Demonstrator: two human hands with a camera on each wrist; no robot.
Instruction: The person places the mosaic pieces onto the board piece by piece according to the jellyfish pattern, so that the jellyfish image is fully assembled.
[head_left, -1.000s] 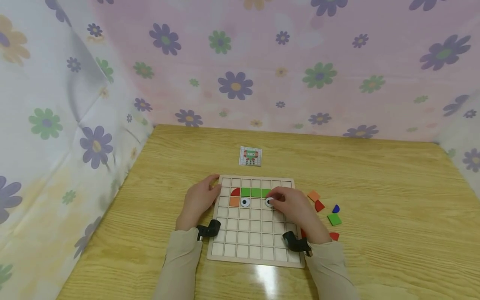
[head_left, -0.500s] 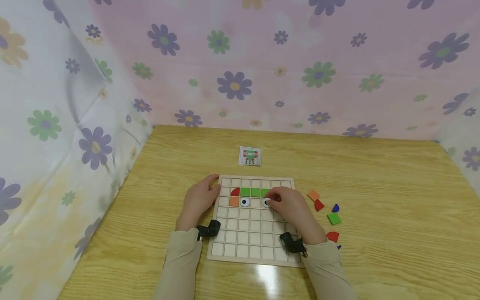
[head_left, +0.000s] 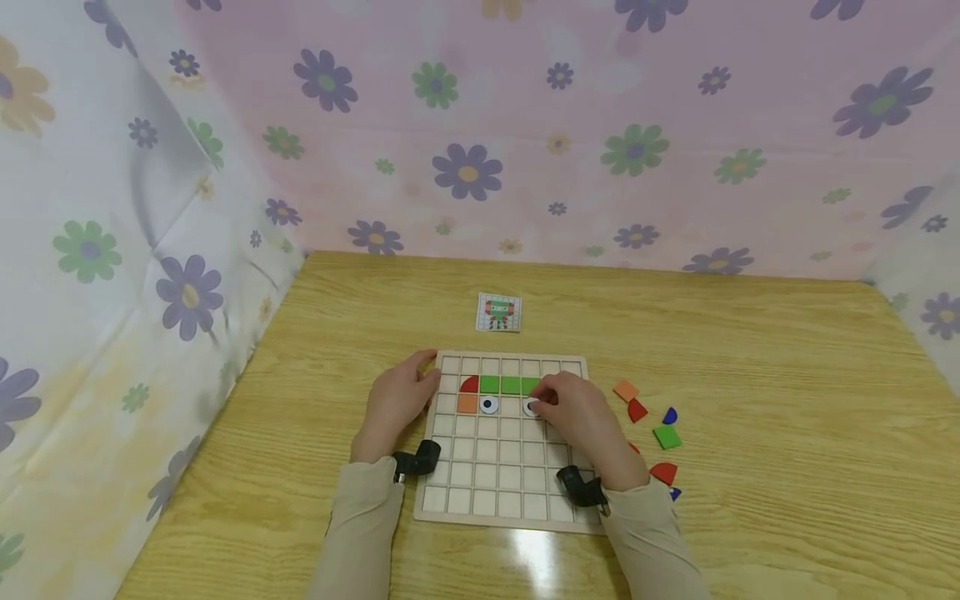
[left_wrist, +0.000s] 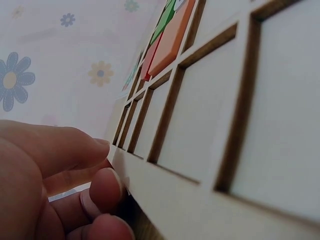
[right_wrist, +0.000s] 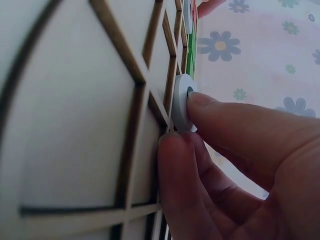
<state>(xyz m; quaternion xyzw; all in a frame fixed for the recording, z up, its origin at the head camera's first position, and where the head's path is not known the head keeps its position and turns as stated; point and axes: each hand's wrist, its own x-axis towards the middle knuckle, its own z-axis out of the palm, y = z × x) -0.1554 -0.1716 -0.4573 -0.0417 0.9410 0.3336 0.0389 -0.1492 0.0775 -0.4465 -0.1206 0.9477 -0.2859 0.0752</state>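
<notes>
left hand [head_left: 395,403] steady as before, curled fingers [left_wrist: 102,187] gripping the left edge of the wooden grid board [head_left: 480,502]. orange square [head_left: 468,403], red quarter circle [head_left: 470,384], green squares [head_left: 511,384] and first eye disc [head_left: 489,405] unmoved in their cells. right hand [head_left: 581,421] shifted slightly left over the last second, fingertips [right_wrist: 200,100] pinching the second eye disc [right_wrist: 183,103], now nudged further left, pressed at a cell edge and likely not yet seated. loose pieces [head_left: 667,436] lying at right.
</notes>
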